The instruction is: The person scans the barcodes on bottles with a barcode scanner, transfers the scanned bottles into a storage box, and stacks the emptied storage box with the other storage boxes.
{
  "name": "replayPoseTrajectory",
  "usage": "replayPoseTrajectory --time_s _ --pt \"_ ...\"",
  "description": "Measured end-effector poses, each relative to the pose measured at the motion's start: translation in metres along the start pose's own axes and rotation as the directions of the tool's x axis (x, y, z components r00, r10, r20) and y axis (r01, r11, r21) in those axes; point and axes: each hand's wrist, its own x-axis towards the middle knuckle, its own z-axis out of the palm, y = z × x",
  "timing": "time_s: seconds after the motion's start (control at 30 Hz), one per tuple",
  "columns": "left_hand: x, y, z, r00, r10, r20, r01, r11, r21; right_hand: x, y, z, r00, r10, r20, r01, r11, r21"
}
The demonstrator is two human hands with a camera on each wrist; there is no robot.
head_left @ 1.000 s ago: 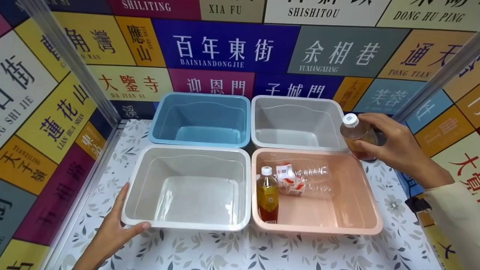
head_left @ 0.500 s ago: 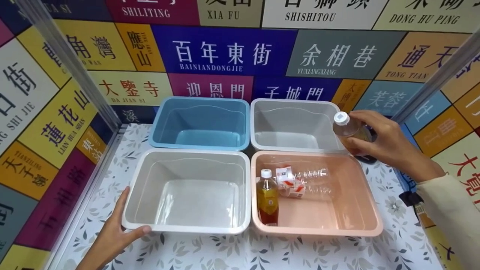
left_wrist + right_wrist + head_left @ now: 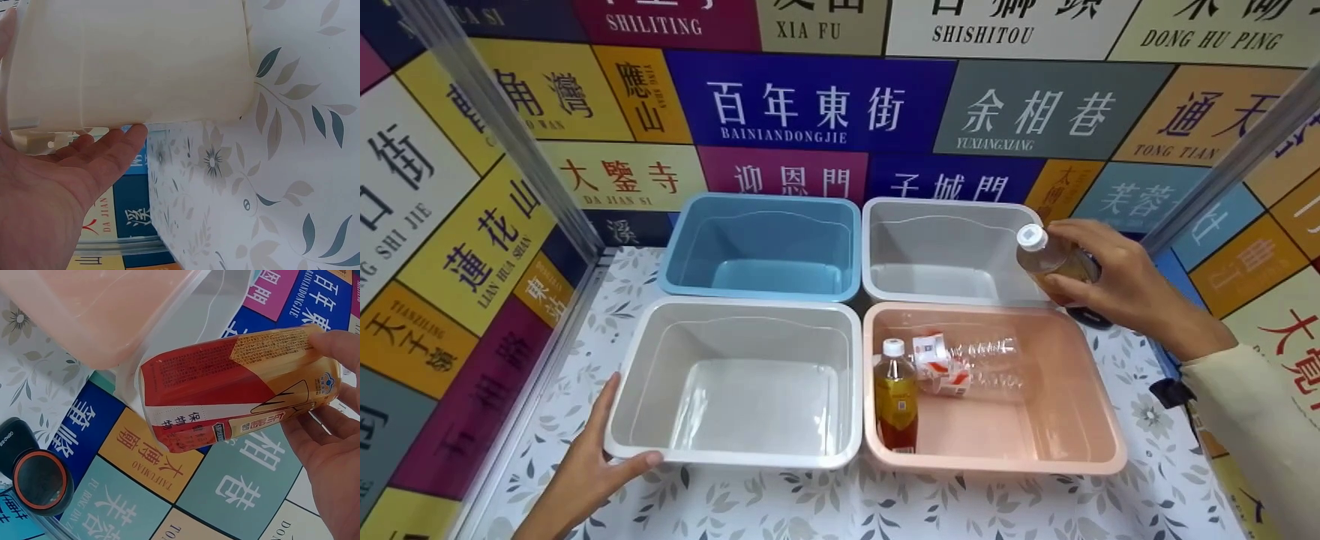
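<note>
- Pink bin (image 3: 1072, 409), landmark of this entry, on the desk (image 3: 960, 510); contains an amber bottle (image 3: 897, 405) against its left wall and clear bottles (image 3: 982, 360), seemingly two, lying near its back.
- White bin (image 3: 757, 405): just left of the pink bin.
- Grey bin (image 3: 941, 281): directly behind the pink bin.
- Blue bin (image 3: 765, 281): diagonally behind the pink bin, to the left.
- Held bottle (image 3: 1051, 259), white-capped, red-and-gold label: tilted, beyond the pink bin's back right corner; whether over the grey bin's rim, cannot tell.
- Hands, right (image 3: 1125, 281): thumb and fingers pinching the held bottle's upper part.
- Hands, left (image 3: 592, 454): spread at the white bin's front corner farthest from the pink bin, thumb on rim.
- Handling note, a judgement: thumb should oppose fingers firmly, since the base likely swings; raise it clear of any rim; left hand best steadies without pushing.
</note>
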Motion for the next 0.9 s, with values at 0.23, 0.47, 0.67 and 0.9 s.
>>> replayPoseTrajectory --time_s 0.23,0.47,0.67,0.9 --pt "0.000 -0.001 -0.001 0.999 -0.035 0.012 0.035 0.999 -0.013 0.005 0.001 0.005 0.999 -0.034 0.022 0.034 0.999 -0.017" --pt "0.002 -0.001 -0.001 0.999 -0.030 0.015 0.031 0.999 -0.027 0.009 0.002 0.010 0.999 -0.041 0.017 0.041 0.999 -0.028" --pt "0.002 -0.001 -0.001 0.999 -0.038 0.018 0.039 0.998 -0.041 0.014 0.001 0.013 0.997 -0.074 0.005 0.074 0.997 -0.024" --pt "0.001 0.000 0.000 0.999 -0.034 0.009 0.035 0.999 -0.025 0.018 0.005 0.019 0.993 -0.117 0.016 0.118 0.992 -0.037"
